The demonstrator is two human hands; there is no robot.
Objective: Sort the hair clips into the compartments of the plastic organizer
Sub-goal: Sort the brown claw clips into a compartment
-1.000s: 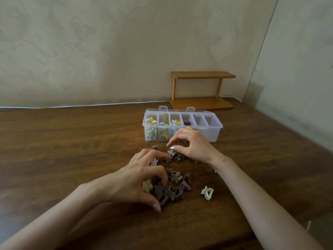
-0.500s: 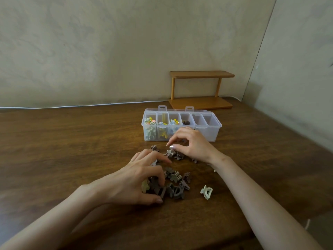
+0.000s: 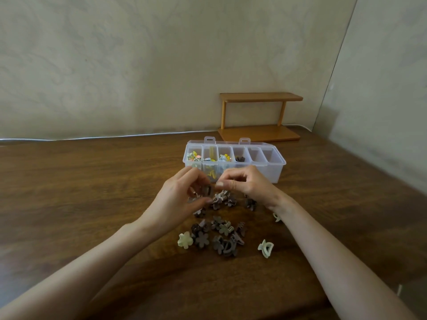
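Note:
A clear plastic organizer (image 3: 278, 170) stands open on the wooden table; its three left compartments hold colourful clips, the fourth holds dark brown ones, and the two on the right look empty. In front of it, my left hand (image 3: 180, 202) pinches a dark brown hair clip (image 3: 208, 190) and holds other brown clips against the palm. My right hand (image 3: 247, 185) meets it, thumb and forefinger pinching the same clip's right side. Below lies a pile of brown clips (image 3: 219, 236), with a pale green flower clip (image 3: 184, 240) and a pale green claw clip (image 3: 265, 248).
A small two-tier wooden shelf (image 3: 260, 116) stands behind the organizer against the wall. A white cable (image 3: 92, 136) runs along the table's back edge. Another pale clip (image 3: 276, 217) peeks out beside my right wrist. A wall closes the right side.
My left hand rose off the near pile with brown clips and moved up to the right hand. Both hands now meet above the table in front of the organizer.

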